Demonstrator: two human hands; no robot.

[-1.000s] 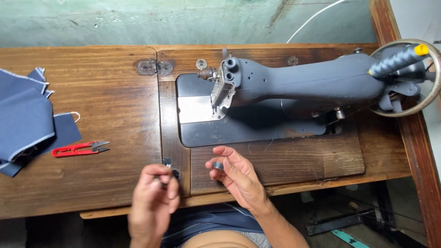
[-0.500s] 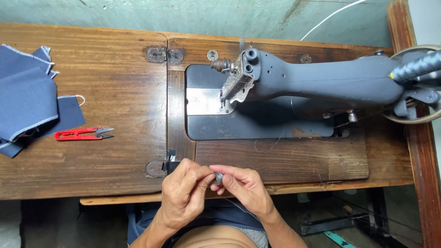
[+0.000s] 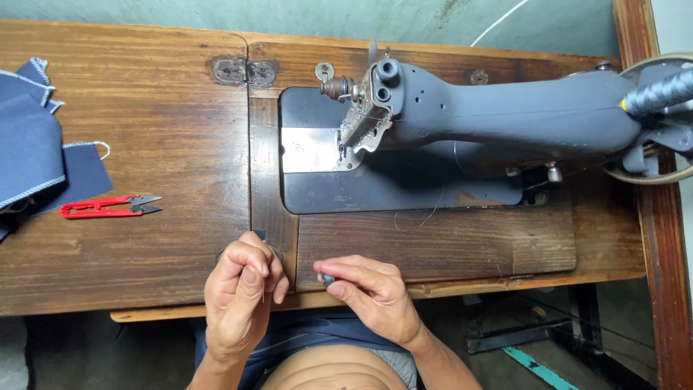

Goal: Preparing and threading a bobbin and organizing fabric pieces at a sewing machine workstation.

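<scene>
**Small dark bobbin pinched at the counter's front edge**

A small, dark, rounded bobbin (image 3: 328,279) is pinched between the thumb and fingertips of the right hand (image 3: 368,292), just above the front edge of the grained wooden counter (image 3: 144,130). Its long axis cannot be told. The left hand (image 3: 242,292) is curled nearly closed, its fingers bunched as if on a fine thread, though none can be clearly seen. The grey metal sewing machine (image 3: 505,115) lies lengthwise behind. Red thread snips (image 3: 108,207) and folded navy fabric (image 3: 36,155) are seen at the left.
</scene>
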